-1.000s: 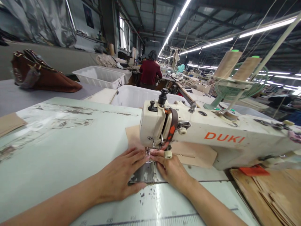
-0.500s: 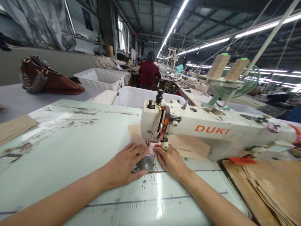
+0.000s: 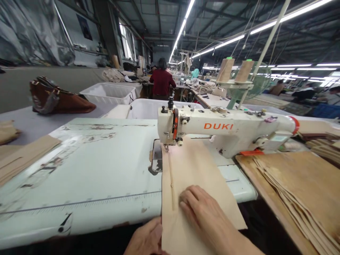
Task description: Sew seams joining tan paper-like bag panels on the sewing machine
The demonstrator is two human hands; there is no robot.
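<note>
A beige panel (image 3: 196,166) runs from under the needle and presser foot (image 3: 166,148) of the sewing machine (image 3: 196,124) out over the table's front edge. Along its left side lies a narrow zipper-like strip (image 3: 172,198) with a small metal piece on it. My right hand (image 3: 204,209) rests on top of the panel, palm down, fingers slightly bent and close together. At the panel's near left edge, my left hand (image 3: 146,236) pinches the border; part of its fingers is hidden by the panel and the frame's bottom.
Beige pieces (image 3: 26,156) lie at the table's left. A wooden board (image 3: 281,198) with stacked layers adjoins on the right. Behind stand a white bin (image 3: 108,92), a brown handbag (image 3: 58,97) and thread cones (image 3: 225,70). A person in dark red (image 3: 162,82) is farther back.
Both hands have moved from beside the needle toward me. The beige panel, earlier mostly behind the needle, now stretches forward over the table edge. The view has shifted too.
</note>
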